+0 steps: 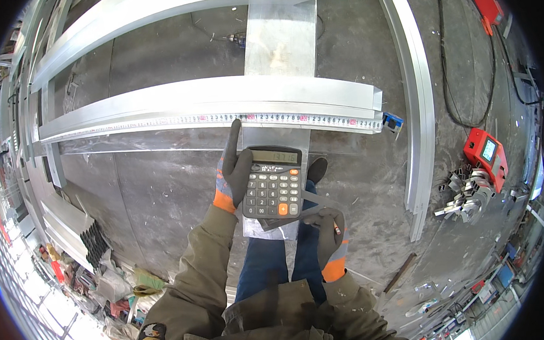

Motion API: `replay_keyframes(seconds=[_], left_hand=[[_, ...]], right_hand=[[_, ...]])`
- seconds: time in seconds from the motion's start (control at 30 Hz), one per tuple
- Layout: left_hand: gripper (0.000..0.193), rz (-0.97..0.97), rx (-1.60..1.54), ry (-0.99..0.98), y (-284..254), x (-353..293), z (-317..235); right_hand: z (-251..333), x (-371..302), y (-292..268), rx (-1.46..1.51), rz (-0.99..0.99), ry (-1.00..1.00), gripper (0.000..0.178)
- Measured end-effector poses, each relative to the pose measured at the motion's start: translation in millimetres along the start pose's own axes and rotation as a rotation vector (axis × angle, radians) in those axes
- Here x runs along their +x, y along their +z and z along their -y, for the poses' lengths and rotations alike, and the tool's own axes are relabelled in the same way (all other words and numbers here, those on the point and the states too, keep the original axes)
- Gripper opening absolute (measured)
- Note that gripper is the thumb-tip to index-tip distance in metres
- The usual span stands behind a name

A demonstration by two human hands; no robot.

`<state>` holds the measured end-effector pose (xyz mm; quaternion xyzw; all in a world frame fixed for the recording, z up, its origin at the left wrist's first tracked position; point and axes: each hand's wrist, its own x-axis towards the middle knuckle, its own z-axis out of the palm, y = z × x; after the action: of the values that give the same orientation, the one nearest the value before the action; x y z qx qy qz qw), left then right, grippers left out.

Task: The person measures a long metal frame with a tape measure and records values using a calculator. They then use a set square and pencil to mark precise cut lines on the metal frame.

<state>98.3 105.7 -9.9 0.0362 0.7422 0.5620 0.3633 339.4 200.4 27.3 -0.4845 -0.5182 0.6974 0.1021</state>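
Note:
A black calculator (273,185) with grey and orange keys lies tilted in front of me. My left hand (237,175), in a grey and orange glove, grips its left edge, with the index finger stretched up to a tape measure (250,117). The tape's blade runs along a long silver metal profile (211,99), and its blue case (393,123) sits at the right end. My right hand (330,235), gloved alike, is closed around a thin pencil-like stick (336,228). A flat grey metal strip (322,199) reaches from beside the calculator to that hand; its full shape is partly hidden.
Under the profile runs a wide metal bar (279,38). More long profiles stand at the right (412,99) and back (169,14). A red machine (486,154) with a screen stands beside cut metal pieces (466,195). Stacked profiles (70,226) lie at the left.

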Motion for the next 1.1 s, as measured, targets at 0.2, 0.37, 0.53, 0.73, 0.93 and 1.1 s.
replay_keyframes(seconds=[0.2,0.37,0.53,0.73,0.93,1.1], left_hand=[[0.074,-0.019,0.083,0.034,-1,3,2],[0.074,-0.046,-0.011,0.01,2,1,3],[0.074,-0.044,0.024,-0.005,1,0,2],[0.074,-0.062,0.053,0.032,2,1,5],[0.072,-0.061,0.053,0.036,0,1,5],[0.072,-0.06,0.056,-0.006,0,2,5]], right_hand=[[8,3,-2,-0.004,0.005,0.027,0.022],[9,7,-7,-0.073,0.027,-0.016,0.029],[12,15,-16,-0.199,0.036,-0.079,0.032],[34,43,-21,-0.196,-0.118,0.002,0.023],[55,85,-2,-0.391,-0.131,-0.308,0.022],[63,110,7,-0.535,-0.073,-0.559,0.019]])
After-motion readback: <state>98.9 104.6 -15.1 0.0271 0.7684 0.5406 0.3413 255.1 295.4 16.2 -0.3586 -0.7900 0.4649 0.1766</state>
